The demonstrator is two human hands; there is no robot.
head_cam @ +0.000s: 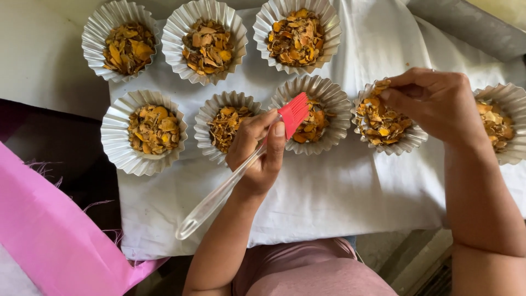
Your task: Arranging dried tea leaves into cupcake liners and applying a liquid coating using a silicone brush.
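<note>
Brush and pinch over fluted foil cups on a white cloth

The left hand (256, 151) grips a red silicone brush with a clear handle (241, 172), bristles over the front row's third cup (315, 112). The right hand (438, 104) has its fingers (397, 90) pinched on orange flakes in the fourth cup (383, 118). Cups crowd the white cloth's (329, 197) far edge; its near edge lies open.

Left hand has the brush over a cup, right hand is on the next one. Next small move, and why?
Probably lower the red brush head into the foil cup under it: the left hand holds the brush tilted with its bristles at that cup's flakes, while the right hand pinches flakes at the neighbouring cup.
</note>
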